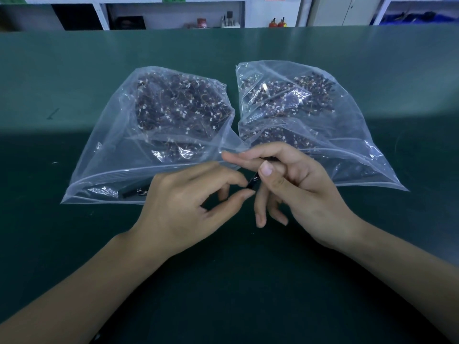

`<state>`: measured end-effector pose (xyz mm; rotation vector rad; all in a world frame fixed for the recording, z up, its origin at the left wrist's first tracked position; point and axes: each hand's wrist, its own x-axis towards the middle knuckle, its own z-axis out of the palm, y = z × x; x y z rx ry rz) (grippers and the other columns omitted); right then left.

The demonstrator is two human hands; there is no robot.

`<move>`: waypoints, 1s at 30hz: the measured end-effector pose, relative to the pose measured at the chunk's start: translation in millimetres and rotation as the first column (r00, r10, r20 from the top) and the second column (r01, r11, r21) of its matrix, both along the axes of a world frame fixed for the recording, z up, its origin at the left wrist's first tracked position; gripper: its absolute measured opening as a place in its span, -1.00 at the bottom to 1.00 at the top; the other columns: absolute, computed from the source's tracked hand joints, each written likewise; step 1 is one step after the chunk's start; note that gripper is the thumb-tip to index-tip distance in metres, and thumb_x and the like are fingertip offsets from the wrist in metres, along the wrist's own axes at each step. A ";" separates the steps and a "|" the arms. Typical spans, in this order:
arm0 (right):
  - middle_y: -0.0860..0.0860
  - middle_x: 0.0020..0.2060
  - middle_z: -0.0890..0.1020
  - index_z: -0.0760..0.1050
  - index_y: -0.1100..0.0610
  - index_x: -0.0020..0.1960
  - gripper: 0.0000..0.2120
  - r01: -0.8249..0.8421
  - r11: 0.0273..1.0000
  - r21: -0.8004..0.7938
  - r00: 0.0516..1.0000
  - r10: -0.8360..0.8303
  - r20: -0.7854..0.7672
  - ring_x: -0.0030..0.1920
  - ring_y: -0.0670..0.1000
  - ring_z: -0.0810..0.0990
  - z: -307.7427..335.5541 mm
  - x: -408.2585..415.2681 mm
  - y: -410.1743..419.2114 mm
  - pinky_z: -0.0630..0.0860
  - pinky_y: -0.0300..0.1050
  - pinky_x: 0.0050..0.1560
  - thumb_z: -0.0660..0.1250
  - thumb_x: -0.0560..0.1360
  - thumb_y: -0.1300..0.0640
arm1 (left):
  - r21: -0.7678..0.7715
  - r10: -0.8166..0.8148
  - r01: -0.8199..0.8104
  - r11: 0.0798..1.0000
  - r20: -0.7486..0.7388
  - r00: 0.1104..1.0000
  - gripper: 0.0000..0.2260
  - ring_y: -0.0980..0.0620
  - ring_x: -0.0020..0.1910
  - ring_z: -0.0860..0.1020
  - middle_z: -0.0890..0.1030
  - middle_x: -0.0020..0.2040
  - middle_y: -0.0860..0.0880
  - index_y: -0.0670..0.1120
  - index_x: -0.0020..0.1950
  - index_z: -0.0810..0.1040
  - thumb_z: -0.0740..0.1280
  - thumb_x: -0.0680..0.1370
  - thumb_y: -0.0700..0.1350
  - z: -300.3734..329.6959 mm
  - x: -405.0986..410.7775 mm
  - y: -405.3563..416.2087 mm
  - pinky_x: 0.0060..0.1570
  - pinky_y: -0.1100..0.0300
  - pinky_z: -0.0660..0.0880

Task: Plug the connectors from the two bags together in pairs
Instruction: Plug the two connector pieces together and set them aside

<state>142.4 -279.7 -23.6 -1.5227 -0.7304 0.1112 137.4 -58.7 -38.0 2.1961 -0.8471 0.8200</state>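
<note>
right hand [295, 187] being held just in front of right bag [310, 115], thumb and fingers pinching small black connector [253, 182]. left hand [188, 207] being kept close beside it, thumb and forefinger curled, tips touching lower end of same connector. both hands being held together at connector, above green table [74, 70]. left bag [161, 125] being left lying just beside right bag, edges touching, both full of dark wired connectors. one black piece [135, 192] being kept inside left bag's near corner. white shelving [173, 11] being seen behind right bag, beyond table edge.
</note>
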 end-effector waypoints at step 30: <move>-0.04 -0.18 0.69 0.61 0.02 -0.03 -0.95 0.417 0.906 -0.071 0.889 -0.391 0.239 -0.29 0.17 0.56 -8.2 1.4 -1.1 0.45 0.03 -0.30 0.47 0.57 0.09 | -0.108 0.021 -0.015 0.994 0.059 0.998 -0.89 0.13 -0.32 0.49 0.68 -0.08 0.06 -0.15 0.01 0.76 0.48 0.67 -0.13 -0.1 1.5 2.7 -0.38 0.15 0.44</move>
